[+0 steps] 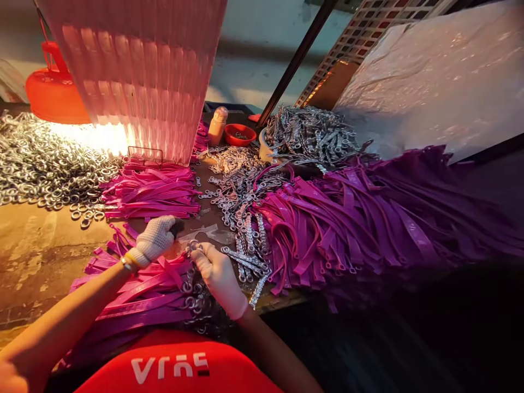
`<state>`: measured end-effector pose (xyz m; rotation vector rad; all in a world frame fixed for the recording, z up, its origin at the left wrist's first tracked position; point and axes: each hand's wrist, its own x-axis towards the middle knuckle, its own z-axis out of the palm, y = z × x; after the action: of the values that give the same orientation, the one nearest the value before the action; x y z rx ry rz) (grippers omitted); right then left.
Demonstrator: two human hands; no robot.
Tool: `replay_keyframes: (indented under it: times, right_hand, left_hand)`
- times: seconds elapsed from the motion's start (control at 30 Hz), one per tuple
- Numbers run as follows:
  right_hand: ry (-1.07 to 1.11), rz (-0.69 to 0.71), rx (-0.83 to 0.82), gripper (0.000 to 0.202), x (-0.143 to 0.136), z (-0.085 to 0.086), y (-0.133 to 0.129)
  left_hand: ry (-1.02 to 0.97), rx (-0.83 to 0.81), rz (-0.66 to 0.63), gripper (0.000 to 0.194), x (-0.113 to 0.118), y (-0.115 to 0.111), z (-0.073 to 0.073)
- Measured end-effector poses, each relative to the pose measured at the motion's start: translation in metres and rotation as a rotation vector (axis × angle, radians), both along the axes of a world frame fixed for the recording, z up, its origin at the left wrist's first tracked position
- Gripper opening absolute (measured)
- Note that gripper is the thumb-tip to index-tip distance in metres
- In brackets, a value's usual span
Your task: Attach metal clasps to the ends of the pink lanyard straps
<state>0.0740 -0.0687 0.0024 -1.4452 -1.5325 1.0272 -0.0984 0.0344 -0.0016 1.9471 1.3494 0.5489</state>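
Observation:
My left hand (156, 238), in a white knitted glove, is closed round a dark tool whose end shows by the fingers. My right hand (219, 275), in a thin white glove, pinches a small metal ring (194, 246) close to the tool. Under both hands lies a pile of magenta straps (143, 297) with metal rings (196, 297) at their right ends. Silvery chain pieces (245, 261) lie just right of my right hand. Clear plastic scraps (210, 233) are beyond it.
Loose metal rings (49, 164) heap at the left under an orange lamp (61, 93). A ribbed panel (143, 76) hangs over more pink straps (153, 191). Purple straps (347, 218) and a tub heaped with metal pieces (311, 134) stand right; a red bowl (240, 135) and bottle (217, 126) sit behind.

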Motion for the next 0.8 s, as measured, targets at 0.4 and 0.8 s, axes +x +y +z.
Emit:
replay_keyframes:
  times: [0.4, 0.8]
  right_hand:
    - [-0.041, -0.012, 0.081, 0.035, 0.01, -0.01, 0.009]
    - [-0.85, 0.242, 0.437, 0.022, -0.024, 0.013, 0.008]
  left_hand:
    - [0.114, 0.035, -0.02, 0.015, 0.01, 0.04, -0.01]
    - [-0.33, -0.542, 0.12, 0.035, -0.031, -0.075, 0.041]
